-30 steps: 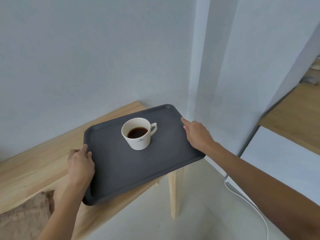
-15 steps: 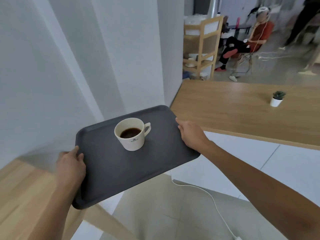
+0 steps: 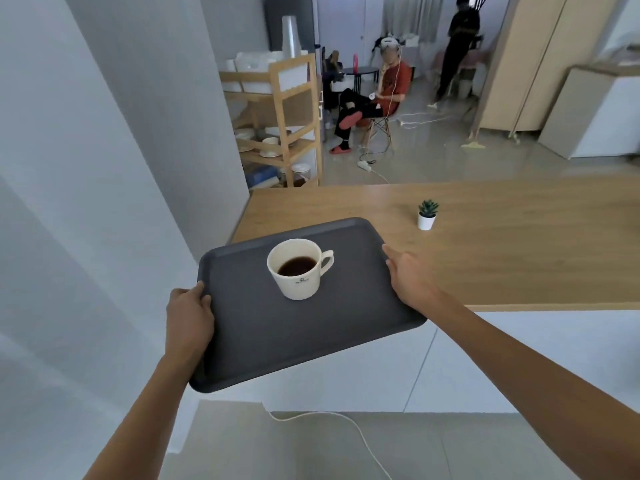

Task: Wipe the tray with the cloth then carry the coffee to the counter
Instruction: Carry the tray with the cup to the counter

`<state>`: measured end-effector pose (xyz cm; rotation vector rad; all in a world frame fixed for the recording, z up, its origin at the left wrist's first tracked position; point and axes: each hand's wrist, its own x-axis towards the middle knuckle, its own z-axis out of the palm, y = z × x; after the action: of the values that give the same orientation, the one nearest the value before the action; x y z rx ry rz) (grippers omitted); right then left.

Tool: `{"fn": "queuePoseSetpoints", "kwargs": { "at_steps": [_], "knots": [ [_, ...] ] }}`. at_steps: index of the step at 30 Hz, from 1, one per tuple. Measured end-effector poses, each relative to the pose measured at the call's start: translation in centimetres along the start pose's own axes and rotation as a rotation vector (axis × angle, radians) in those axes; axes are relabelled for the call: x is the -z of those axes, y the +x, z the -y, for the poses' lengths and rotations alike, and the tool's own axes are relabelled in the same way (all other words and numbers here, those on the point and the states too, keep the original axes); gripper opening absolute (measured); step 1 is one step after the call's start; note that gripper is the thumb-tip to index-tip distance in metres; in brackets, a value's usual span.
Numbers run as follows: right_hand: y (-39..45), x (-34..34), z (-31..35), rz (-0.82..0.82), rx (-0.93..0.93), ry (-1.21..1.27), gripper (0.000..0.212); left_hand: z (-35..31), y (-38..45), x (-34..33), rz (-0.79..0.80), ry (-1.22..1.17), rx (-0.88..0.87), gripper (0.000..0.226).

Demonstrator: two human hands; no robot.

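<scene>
Left hand: your left hand point(image 3: 188, 315) is gripping the tray point(image 3: 277, 341) by its left rim.
Cup: the coffee cup point(image 3: 298, 270) is sitting mid-tray, between your hands.
Right hand: your right hand point(image 3: 408, 278) is clasping the right rim.
Counter: the counter point(image 3: 519, 251) is lying ahead-right, nearer your right hand.

This looks like a home kitchen or café-like room used for recording. A long wooden counter point(image 3: 485, 244) with white fronts carries a small potted plant point(image 3: 427, 215). Behind the counter, a wooden shelf point(image 3: 280, 123) holds bowls and cups. Further behind it, a seated person point(image 3: 377, 102) wears a head device with cables, and another person point(image 3: 457, 46) stands.
</scene>
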<state>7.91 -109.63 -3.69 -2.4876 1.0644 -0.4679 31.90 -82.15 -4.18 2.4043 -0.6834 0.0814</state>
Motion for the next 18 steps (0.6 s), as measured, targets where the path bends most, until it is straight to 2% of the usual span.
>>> {"fn": "queuePoseSetpoints", "kwargs": {
  "at_steps": [7, 18],
  "knots": [
    [6.4, -1.5, -6.5, -0.034, -0.133, -0.082, 0.040, -3.4, 9.4, -10.0, 0.097, -0.029, -0.086, 0.038],
    [17.5, -7.8, -12.2, -0.008, -0.369, -0.152, 0.047, -6.0, 22.7, -22.4, 0.237, -0.114, -0.124, 0.041]
  ]
}}
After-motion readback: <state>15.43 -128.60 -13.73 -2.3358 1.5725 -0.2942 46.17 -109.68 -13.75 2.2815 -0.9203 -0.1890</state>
